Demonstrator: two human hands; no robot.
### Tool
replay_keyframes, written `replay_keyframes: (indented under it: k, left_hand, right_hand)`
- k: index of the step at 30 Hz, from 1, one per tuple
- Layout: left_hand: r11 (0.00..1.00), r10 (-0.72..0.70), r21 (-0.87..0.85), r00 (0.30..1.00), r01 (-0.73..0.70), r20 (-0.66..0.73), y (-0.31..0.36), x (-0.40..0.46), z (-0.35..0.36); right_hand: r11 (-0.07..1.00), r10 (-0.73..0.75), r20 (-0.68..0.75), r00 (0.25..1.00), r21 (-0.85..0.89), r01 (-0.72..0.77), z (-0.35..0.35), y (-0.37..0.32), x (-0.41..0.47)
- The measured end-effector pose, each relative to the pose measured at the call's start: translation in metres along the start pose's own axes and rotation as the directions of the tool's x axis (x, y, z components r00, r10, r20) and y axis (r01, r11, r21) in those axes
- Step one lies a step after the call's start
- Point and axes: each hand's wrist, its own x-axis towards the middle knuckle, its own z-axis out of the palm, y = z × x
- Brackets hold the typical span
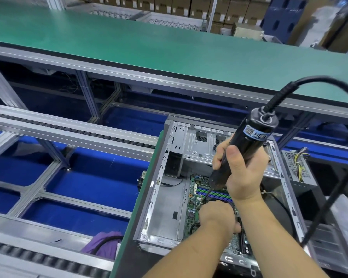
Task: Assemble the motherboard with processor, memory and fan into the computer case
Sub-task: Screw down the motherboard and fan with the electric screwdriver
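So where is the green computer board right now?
In the head view, the green board lies inside the metal case, lower right, partly hidden under the left hand and the screwdriver gripped by the right hand.

1 head view looks steeply down, close over the computer case [165, 197].

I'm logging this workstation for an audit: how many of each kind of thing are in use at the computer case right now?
Hands: 2, right hand and left hand
Electric screwdriver: 1
Computer case: 1
Motherboard: 1
Power supply, beside the case: 1
Total: 6
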Motion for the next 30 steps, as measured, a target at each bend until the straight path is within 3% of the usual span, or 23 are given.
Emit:
replay_keyframes:
  k: [11,25,30]
  left_hand:
    - [0.997,-0.045,-0.063,0.999,0.046,0.026,-0.002,0.007,0.002]
    - [0.996,-0.068,-0.064,0.998,0.068,-0.001,-0.002,0.007,0.003]
    - [0.996,-0.082,-0.036,0.997,0.082,0.009,0.0,0.009,0.005]
  right_hand:
    - [0.999,-0.048,-0.034,0.998,0.023,0.049,-0.008,0.001,0.004]
    - [0.996,0.047,0.0,0.999,0.076,-0.047,-0.009,0.006,-0.001]
    - [0.994,0.049,-0.056,0.997,0.102,-0.043,-0.019,0.002,-0.002]
